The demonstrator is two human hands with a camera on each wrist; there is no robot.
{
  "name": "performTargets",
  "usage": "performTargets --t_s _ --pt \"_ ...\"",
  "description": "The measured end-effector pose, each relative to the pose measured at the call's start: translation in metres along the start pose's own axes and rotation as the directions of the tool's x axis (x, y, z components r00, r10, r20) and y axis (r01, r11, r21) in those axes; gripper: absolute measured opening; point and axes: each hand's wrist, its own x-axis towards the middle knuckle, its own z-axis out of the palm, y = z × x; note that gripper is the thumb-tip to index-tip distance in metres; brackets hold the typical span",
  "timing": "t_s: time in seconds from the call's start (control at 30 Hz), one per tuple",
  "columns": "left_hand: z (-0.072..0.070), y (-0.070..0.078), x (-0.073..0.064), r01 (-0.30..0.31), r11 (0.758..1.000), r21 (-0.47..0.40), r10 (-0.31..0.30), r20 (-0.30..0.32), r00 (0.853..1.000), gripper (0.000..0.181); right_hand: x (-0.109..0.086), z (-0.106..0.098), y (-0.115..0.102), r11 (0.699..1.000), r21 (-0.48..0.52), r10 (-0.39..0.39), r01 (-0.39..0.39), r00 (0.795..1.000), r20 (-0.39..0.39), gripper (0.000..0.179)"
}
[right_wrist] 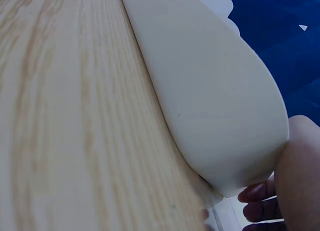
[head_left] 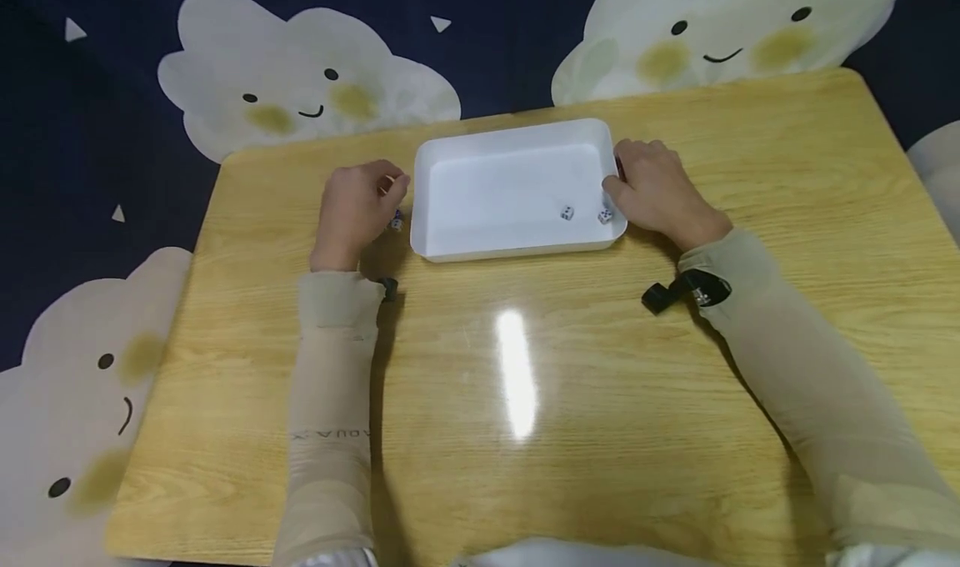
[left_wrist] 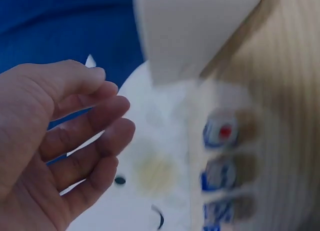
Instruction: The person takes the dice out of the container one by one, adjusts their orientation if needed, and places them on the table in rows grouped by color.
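A shallow white tray [head_left: 517,192] sits toward the back of the wooden table, with two dice inside near its right end: one die [head_left: 567,213] and another die [head_left: 605,215]. My right hand [head_left: 660,188] grips that end, thumb over the rim and fingers outside; the right wrist view shows the tray's outer wall [right_wrist: 215,91] and the thumb at its edge. My left hand [head_left: 354,208] hovers off the left end, fingers loosely bent and holding nothing visible. Beside it on the table, several dice stand in a row, including a die with a red pip [left_wrist: 221,132].
The wooden table [head_left: 465,467] extends toward me, with a bright light reflection in its middle. Behind it hangs a dark blue cloth [head_left: 510,42] with smiling clouds. Each wrist wears a black strapped device, such as the right wrist device [head_left: 686,290].
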Motion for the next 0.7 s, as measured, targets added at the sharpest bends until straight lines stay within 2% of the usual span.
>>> performTargets --t_s 0.17,0.37,0.57,0.7 --pt "0.015 0.026 0.007 -0.105 0.994 0.008 0.104 0.082 0.991 0.028 -0.001 0.001 0.000 1.000 0.005 -0.015 0.015 1.000 -0.013 0.035" --pt "0.029 0.054 0.017 -0.150 0.989 0.006 0.148 0.154 0.977 0.029 0.000 0.002 0.000 1.000 0.009 -0.021 0.021 1.000 -0.017 0.033" --pt "0.040 0.080 0.026 -0.208 0.978 0.031 0.194 0.247 0.949 0.029 0.000 0.002 0.000 1.000 0.005 -0.017 0.017 1.000 -0.024 0.034" --pt "0.049 0.098 0.029 -0.239 0.971 0.017 0.223 0.298 0.928 0.028 -0.001 0.001 0.001 1.000 0.007 -0.017 0.017 1.000 -0.027 0.034"
